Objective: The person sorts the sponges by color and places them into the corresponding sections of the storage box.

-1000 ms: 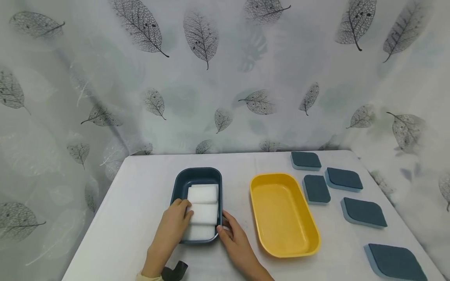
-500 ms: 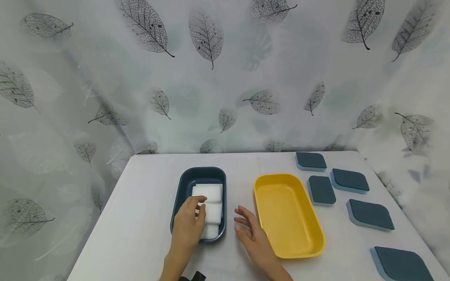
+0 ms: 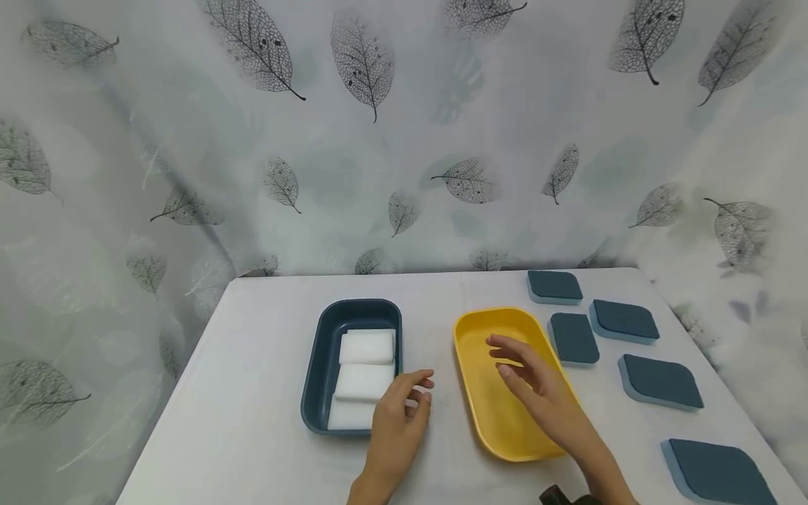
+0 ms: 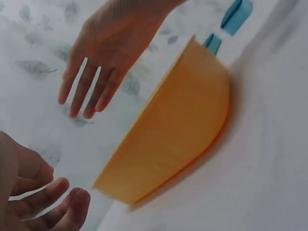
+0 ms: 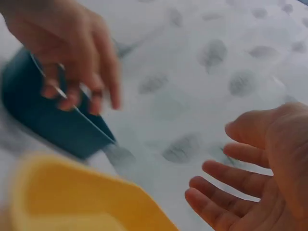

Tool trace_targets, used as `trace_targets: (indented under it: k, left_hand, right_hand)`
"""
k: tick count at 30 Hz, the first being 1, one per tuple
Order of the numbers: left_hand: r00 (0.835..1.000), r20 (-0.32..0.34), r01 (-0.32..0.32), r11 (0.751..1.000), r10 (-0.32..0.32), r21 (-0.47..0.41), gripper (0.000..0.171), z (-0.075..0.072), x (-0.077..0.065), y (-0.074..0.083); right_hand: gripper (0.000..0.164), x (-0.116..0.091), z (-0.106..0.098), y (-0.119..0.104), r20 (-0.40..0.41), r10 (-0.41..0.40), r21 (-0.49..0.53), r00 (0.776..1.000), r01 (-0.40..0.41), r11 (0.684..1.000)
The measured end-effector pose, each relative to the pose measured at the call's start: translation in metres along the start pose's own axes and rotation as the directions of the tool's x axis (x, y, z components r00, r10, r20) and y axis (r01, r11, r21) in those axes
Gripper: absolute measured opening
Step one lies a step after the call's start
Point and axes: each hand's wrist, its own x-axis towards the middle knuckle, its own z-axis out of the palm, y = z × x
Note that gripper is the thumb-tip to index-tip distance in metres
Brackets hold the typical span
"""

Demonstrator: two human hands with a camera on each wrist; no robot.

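Observation:
My left hand [image 3: 399, 428], loosely bent and holding nothing, hovers by the right front edge of the dark blue tray [image 3: 313, 393]. Inside that tray lie three white sponge blocks [image 3: 364, 381], overlapping in a row. Over the yellow tray [image 3: 476, 414] is my right hand [image 3: 539, 389], fingers spread and nothing in them. In the left wrist view the yellow tray [image 4: 178, 125] stands on the table beyond the left fingers [image 4: 43, 197]. The right wrist view shows the dark blue tray [image 5: 48, 115] behind the left hand, with the right hand [image 5: 255, 173] apart from both trays.
Several dark blue-topped sponges with lighter sides, such as the small one [image 3: 573, 339] and the large front one [image 3: 716, 470], lie on the right of the white table [image 3: 221, 407]. A leaf-printed curtain [image 3: 404, 140] hangs behind and at the sides.
Both hands have left the dark blue tray and moved right. The left hand came off the white sponge blocks; the right hand let go of the tray's side and is now over the yellow tray.

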Motion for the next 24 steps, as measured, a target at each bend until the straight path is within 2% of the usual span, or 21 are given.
trace_targets:
  k: [2, 5, 8, 10, 14, 16, 18, 24]
  left_hand:
    - [0.994, 0.066, 0.089, 0.991, -0.083, -0.095, 0.036, 0.01, -0.002, -0.001]
    - [0.971, 0.148, 0.217, 0.952, -0.188, -0.215, 0.043, 0.026, -0.004, -0.004]
    - [0.945, 0.206, 0.308, 0.903, -0.254, -0.299, 0.053, 0.041, -0.002, -0.006]
    - [0.934, 0.23, 0.34, 0.88, -0.275, -0.331, 0.06, 0.05, 0.0, -0.007]
    - [0.93, 0.229, 0.353, 0.876, -0.289, -0.328, 0.071, 0.064, 0.003, -0.009]
    - [0.934, 0.227, 0.341, 0.88, -0.277, -0.33, 0.074, 0.068, 0.003, -0.011]
    - [0.936, 0.231, 0.337, 0.87, -0.267, -0.359, 0.076, 0.072, 0.001, -0.011]
    - [0.942, 0.204, 0.331, 0.834, -0.266, -0.442, 0.071, 0.073, 0.0, -0.016]
  right_hand:
    - [0.042, 0.002, -0.017, 0.007, -0.028, -0.016, -0.071, 0.999, 0.014, 0.997]
    - [0.043, 0.005, -0.042, 0.018, -0.075, -0.03, -0.161, 0.997, 0.018, 0.987]
    - [0.045, 0.008, -0.069, 0.028, -0.098, -0.04, -0.227, 0.994, 0.017, 0.974]
    - [0.048, 0.01, -0.085, 0.034, -0.097, -0.023, -0.277, 0.995, -0.005, 0.961]
    - [0.055, 0.015, -0.108, 0.05, -0.075, 0.053, -0.353, 0.996, -0.076, 0.933]
    - [0.058, 0.016, -0.111, 0.061, -0.066, 0.09, -0.384, 0.994, -0.108, 0.917]
    - [0.06, 0.016, -0.112, 0.073, -0.062, 0.112, -0.411, 0.992, -0.127, 0.903]
    - [0.058, 0.019, -0.104, 0.1, -0.063, 0.05, -0.558, 0.997, -0.077, 0.827]
